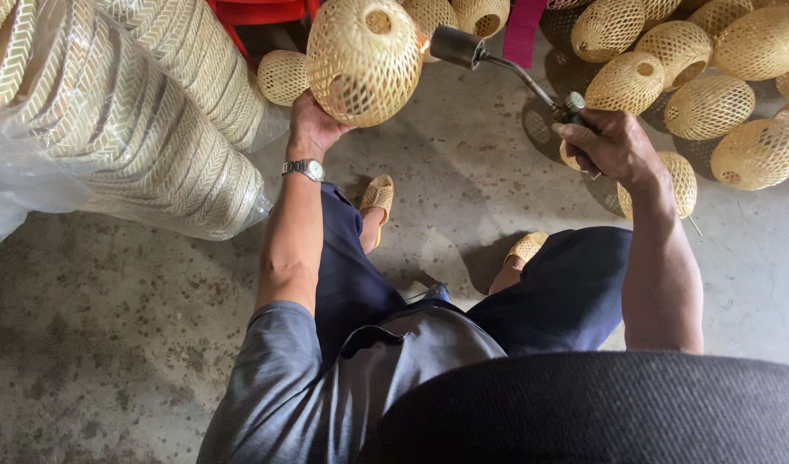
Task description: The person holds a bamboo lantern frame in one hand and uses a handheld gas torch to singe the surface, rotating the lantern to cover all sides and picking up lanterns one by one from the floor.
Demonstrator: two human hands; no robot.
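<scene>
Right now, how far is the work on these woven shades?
Done: cannot tell; the shades piled at right show no clear mark of treatment. In hand: the left hand holds one shade up, and the right hand points a torch at its side. Left: cannot tell how many of the pile remain.

Only one package: clear plastic wrap bagging a stack of pale woven herringbone rings, upper left on the concrete floor. No labels, signs or screens.

woven shade left of torch, shade pile right, stacked rolls far left
</scene>
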